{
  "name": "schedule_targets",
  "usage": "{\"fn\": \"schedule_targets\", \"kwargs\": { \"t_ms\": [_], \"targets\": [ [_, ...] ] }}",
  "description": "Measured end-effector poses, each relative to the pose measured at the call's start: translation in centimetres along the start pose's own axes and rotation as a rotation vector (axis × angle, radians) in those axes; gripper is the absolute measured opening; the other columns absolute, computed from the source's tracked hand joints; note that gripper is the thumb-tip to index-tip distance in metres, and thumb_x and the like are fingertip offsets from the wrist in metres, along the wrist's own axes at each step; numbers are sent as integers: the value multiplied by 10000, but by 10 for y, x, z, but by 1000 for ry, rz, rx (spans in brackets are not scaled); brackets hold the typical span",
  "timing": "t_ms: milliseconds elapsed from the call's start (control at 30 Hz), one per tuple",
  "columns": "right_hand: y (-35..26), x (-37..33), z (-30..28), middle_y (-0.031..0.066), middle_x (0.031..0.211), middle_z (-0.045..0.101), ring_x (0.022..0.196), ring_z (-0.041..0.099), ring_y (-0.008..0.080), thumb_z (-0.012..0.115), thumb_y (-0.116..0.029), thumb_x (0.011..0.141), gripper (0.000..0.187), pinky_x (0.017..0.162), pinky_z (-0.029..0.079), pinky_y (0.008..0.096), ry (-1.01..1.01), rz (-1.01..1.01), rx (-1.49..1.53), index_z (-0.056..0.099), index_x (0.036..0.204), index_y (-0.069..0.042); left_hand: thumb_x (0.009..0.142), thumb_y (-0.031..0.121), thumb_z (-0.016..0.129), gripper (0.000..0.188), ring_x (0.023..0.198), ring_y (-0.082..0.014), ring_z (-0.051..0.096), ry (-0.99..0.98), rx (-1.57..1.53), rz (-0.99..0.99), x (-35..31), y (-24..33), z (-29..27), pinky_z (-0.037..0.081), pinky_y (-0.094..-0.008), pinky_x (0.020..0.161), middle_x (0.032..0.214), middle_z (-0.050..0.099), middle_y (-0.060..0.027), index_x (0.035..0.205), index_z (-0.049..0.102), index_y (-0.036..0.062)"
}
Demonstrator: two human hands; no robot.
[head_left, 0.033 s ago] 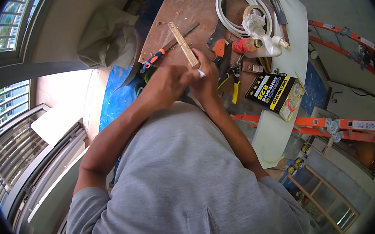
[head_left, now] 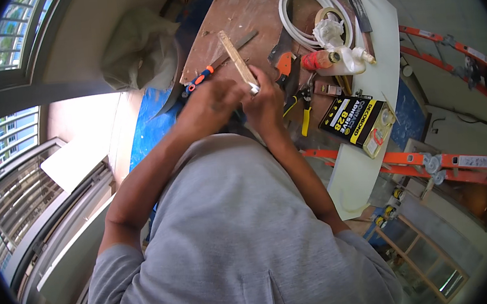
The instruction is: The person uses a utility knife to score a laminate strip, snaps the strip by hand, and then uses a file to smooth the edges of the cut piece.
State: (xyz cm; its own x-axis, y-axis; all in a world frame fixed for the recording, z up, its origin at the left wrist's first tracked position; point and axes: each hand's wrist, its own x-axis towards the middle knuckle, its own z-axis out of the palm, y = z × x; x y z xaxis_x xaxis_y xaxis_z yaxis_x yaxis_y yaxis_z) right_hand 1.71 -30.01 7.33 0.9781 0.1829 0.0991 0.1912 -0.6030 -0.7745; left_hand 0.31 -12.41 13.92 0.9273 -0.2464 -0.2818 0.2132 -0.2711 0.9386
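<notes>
Left hand shifted leftward | brown worktop cluttered | orange ladder rightward

Brn tabletop w/ wht coil, org-handled tool, ylw-handled pliers, red btl, wht btl

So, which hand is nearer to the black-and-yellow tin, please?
Right. The right hand is left of the tin, with a yellow-handled tool lying between them; the left hand is farther left, beyond the right one.
</notes>
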Motion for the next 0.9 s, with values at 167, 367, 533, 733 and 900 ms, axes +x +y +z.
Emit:
{"fn": "schedule_targets", "kwargs": {
  "t_ms": [167,367,533,733,900],
  "targets": [
    [-8,0,-5,240,1248,673,1158,638,454,754,-71,824,557,976,519,478,60,40,4,570,1345,1,1106,426,516,422,540,-73,434,-26,-300,-286,2,-1,-36,347,-280,493,634,503,10,983,624,36],
    [-7,18,-14,188,1402,578,1291,569,361,672,3,923,401,1060,471,438,217,-233,131,618,1318,-38,1066,213,557,271,704,-123,586,26,-64,-69,13,-13,-27,468,-299,641,778,648,-43,1158,671,-16],
    [0,40,-26,144,1327,553,1233,565,303,704,-195,993,266,1036,472,403,124,-190,280,673,1237,-94,1046,157,545,233,773,-182,663,159,35,20,25,-23,-9,525,-339,726,867,687,-90,1148,665,-15],
    [2,43,-29,133,1273,534,1138,580,268,736,-330,976,322,964,506,390,88,-196,336,688,1174,-80,961,36,585,230,853,-333,690,170,316,320,29,-24,-4,536,-399,774,924,689,-165,1178,652,-2],
    [10,42,-29,133,1222,525,1102,605,272,739,-247,978,215,906,532,379,81,-218,265,704,1111,-81,947,8,593,226,853,-434,655,217,245,351,27,-25,0,510,-481,749,928,663,-228,1164,657,12]
  ]
}}
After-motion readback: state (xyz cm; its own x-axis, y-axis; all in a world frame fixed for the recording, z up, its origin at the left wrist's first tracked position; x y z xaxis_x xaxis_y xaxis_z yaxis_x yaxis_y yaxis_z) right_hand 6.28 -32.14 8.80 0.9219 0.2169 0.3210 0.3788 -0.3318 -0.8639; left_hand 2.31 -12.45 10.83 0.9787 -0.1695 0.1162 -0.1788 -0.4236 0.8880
